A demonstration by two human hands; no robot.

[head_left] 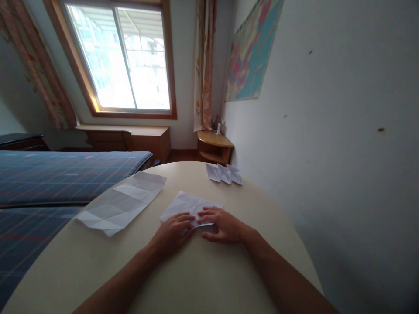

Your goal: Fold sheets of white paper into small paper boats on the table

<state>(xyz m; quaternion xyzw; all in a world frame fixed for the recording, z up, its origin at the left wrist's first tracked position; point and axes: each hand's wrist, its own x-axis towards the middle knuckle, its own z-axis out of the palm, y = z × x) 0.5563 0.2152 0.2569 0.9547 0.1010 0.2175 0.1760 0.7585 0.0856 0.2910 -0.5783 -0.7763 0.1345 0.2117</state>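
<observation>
A creased white sheet of paper [183, 203] lies on the round table in front of me, its near edge slightly raised. My left hand [173, 233] is at that near edge, fingers on top and thumb at the edge, gripping the paper. On the right part of the same sheet rests my right hand [222, 224], its fingers stretched out over the paper and its thumb apart on the table side. Both hands' fingertips come close together near the middle of the edge. Under the fingers, part of the paper is hidden.
A larger unfolded sheet with fold lines [127, 200] lies at the table's left edge. Three small folded paper pieces [224, 173] stand in a row at the far right. The pale tabletop [203, 283] has a curved rim. A bed [65, 174] adjoins left; a wall [327, 174] rises right.
</observation>
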